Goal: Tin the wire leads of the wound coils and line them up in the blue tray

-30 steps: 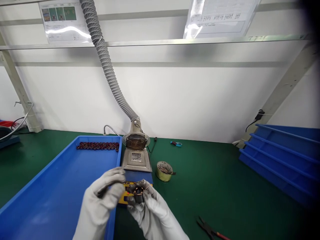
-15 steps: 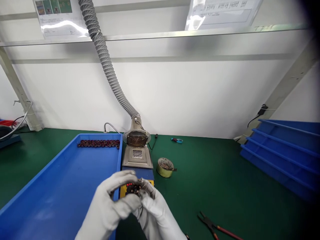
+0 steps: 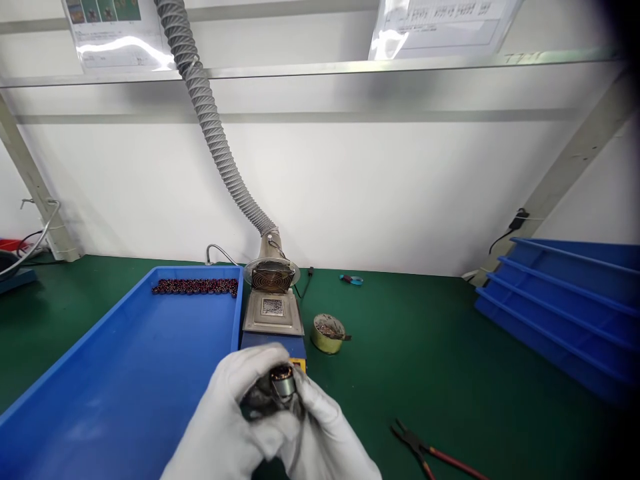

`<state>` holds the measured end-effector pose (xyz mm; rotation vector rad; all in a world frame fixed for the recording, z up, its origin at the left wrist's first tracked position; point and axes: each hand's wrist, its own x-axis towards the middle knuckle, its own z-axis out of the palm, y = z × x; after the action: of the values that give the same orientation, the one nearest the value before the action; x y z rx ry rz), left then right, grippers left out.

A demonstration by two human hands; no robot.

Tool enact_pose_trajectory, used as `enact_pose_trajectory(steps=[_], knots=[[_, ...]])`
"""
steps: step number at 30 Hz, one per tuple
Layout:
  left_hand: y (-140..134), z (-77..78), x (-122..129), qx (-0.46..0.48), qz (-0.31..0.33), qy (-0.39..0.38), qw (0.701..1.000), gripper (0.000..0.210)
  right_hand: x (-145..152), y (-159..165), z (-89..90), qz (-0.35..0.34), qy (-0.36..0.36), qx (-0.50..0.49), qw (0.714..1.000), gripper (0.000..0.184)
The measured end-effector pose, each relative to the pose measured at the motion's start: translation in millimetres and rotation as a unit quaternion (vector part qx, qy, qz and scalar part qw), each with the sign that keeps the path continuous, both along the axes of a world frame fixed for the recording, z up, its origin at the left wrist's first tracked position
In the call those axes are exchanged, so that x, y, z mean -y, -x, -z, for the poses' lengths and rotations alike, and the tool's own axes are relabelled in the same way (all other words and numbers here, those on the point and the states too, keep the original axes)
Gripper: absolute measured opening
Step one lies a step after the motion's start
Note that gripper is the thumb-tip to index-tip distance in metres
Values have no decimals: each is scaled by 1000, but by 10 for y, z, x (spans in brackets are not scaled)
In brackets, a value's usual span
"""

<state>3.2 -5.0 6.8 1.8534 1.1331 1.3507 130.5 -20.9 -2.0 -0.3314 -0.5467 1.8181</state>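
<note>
Left hand [image 3: 231, 400] has moved inward, joining right hand [image 3: 323, 417] in holding the small cylindrical part [image 3: 283, 384].

Bench [image 3: 425, 360]: flat, green top
Tray [image 3: 125, 373]: blue, long, left of the machine
Machine [image 3: 273, 322]: metal plate over blue body, just beside the tray
Tin [image 3: 326, 343]: yellowish, round, near the machine's right side
Small tool [image 3: 354, 280]: near the back edge
Pliers [image 3: 419, 445]: red-handled, jaws parted
Stacked trays [image 3: 560, 310]: blue, far right
</note>
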Motion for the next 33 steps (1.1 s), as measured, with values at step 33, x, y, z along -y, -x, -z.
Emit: enact_pose_trajectory(steps=[33], knots=[[-38, -89, 41, 410, 45, 94, 906, 7, -456, -198, 318, -79, -37, 83, 993, 11]])
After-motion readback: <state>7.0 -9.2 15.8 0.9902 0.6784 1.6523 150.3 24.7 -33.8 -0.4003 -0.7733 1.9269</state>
